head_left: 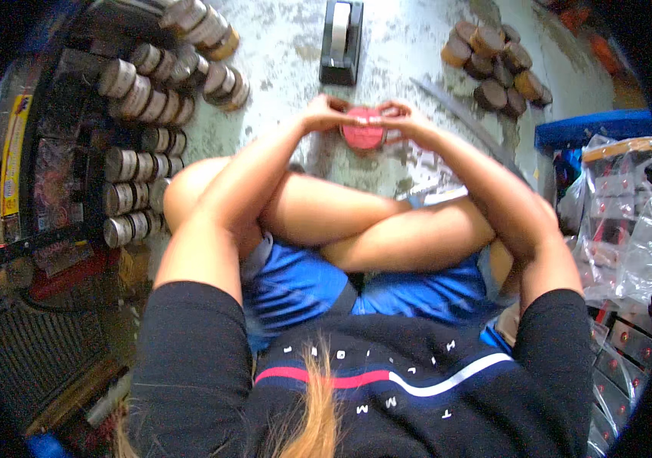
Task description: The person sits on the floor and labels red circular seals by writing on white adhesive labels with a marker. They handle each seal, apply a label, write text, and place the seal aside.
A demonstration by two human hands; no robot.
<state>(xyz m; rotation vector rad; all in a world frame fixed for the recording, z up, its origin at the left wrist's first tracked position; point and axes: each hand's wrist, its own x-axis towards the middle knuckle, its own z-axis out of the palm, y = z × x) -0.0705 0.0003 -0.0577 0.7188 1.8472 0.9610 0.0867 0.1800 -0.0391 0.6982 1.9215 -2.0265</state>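
Between my hands is a small round pink-faced piece (pixel 362 137), disc-like, with its face turned up; I cannot make out exactly what it is. My left hand (pixel 327 113) grips its left and far edge, thumb and fingers bent round it. On the other side my right hand (pixel 402 122) closes on the right edge, and the fingertips of both hands meet near the far rim. Just beyond them stands a black tape dispenser (pixel 339 75) with a pale roll in it. The underside of the pink piece is hidden.
Rows of short round containers (pixel 146 99) lie on their sides at the left. A pile of brown round pieces (pixel 494 65) sits at the far right, near a long thin strip (pixel 463 114). Plastic-covered boxes (pixel 616 198) and a blue panel (pixel 597 130) stand at the right.
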